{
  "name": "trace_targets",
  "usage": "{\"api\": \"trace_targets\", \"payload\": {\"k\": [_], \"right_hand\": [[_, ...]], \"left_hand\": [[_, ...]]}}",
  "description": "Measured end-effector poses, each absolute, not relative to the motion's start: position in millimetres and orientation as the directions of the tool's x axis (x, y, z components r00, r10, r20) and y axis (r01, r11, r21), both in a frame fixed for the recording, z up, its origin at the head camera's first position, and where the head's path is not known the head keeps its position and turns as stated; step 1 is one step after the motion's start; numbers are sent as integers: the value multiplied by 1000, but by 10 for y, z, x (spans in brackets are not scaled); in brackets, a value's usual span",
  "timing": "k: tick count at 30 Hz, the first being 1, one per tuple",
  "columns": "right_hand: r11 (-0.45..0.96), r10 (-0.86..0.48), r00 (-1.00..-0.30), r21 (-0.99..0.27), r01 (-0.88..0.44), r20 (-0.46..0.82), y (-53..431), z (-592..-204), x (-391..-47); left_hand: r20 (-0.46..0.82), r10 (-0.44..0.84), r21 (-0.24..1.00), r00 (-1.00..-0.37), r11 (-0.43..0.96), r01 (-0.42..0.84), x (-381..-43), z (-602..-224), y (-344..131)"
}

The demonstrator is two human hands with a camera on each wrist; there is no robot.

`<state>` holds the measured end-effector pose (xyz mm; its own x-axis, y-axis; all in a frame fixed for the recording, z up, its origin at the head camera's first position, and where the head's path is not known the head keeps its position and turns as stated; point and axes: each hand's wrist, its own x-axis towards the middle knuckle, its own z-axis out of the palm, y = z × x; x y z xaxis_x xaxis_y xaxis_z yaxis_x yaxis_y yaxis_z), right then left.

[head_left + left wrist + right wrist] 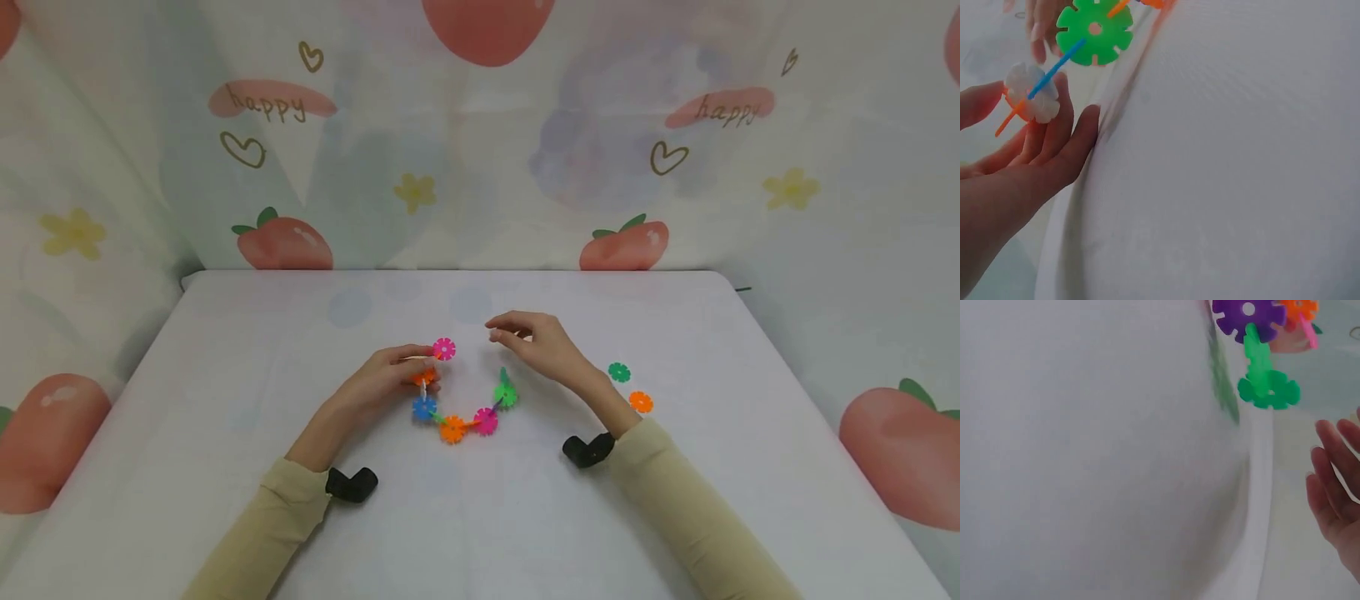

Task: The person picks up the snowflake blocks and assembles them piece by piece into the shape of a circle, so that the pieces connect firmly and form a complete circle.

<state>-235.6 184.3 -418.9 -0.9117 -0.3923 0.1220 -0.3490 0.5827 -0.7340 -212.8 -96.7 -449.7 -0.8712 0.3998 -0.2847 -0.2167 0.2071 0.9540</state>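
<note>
A curved chain of slotted snowflake discs [452, 430] in pink, orange, blue, green and other colours is linked edge to edge. My left hand [382, 379] grips its left end around an orange disc [424, 377], with a pink disc [444, 349] at the fingertips. In the left wrist view, a white disc [1040, 103] sits between the fingers, and a green disc [1094, 31] lies beyond it. My right hand [542, 343] hovers apart from the chain's right end, fingers slightly bent and holding nothing visible. That end finishes in a green disc [1269, 391] in the right wrist view.
To the right of my right forearm, a loose green disc [618, 372] and a loose orange disc [641, 402] lie on the white table [465, 533]. A printed cloth backdrop [480, 167] rises behind the table's far edge.
</note>
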Motion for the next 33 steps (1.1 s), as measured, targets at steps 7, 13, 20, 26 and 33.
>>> {"api": "trace_targets", "payload": {"k": [7, 13, 20, 26, 33], "right_hand": [[669, -361, -928, -667, -327, 92, 2288, -4124, -2224], [716, -341, -937, -624, -312, 76, 2627, -4126, -2132], [752, -322, -943, -584, -306, 80, 2909, -4095, -2085], [795, -296, -955, -543, -269, 39, 3095, -4075, -2069], [866, -256, -961, -467, -179, -105, 3254, -4110, -2067]], "left_hand": [[-313, 384, 942, -868, 242, -233, -2111, -4516, -1099], [-347, 399, 935, -849, 215, -281, -2103, -4522, -1111], [-341, 380, 939, -860, 105, -326, -2079, -4507, -1066], [-325, 376, 941, -868, 37, -336, -2090, -4496, -1012], [-310, 368, 950, -877, 83, -301, -2105, -4493, -972]]}}
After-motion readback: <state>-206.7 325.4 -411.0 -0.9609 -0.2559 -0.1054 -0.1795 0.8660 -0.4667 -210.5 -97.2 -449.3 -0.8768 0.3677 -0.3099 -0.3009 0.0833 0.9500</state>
